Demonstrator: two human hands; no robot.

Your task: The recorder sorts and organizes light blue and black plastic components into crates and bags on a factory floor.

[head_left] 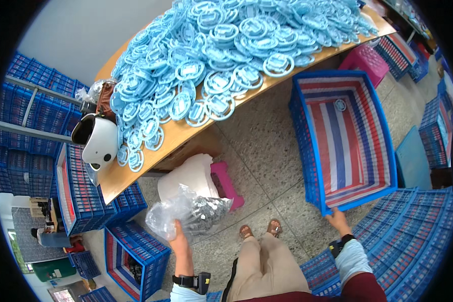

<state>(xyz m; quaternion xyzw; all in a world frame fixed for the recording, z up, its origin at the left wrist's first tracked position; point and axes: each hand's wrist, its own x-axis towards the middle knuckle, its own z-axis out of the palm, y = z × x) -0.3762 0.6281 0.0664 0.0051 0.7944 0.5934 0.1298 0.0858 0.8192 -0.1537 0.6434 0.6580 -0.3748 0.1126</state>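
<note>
A person stands on a speckled floor beside a long wooden table (181, 136) heaped with pale blue plastic rings (221, 45), the pile spilling toward the near edge so that pieces lie within arm's reach. The left hand (178, 240) grips a crumpled clear plastic bag (186, 214) by its near fold, fingers closed on the film and thumb on top; the bag seems to hold small grey parts and hangs low in front of the person's feet, just in front of a white sack (189, 173) and a pink stool (226, 183) tucked under the table. The right hand (337, 219) reaches out to the near corner of a large blue crate (307, 146) lined with red, white and blue striped sheeting, fingers curled over its rim; how tightly they hold cannot be told from this angle. The crate stands tilted on the floor to the right of the table, its open side turned toward the person, and one blue ring (340, 104) lies on the lining at its far end. A white helmet (98, 141) sits on the table's left end, clear of the pile. More blue crates are stacked along the left wall (30, 95) and near right (412, 236), apparently kept close for use.
</note>
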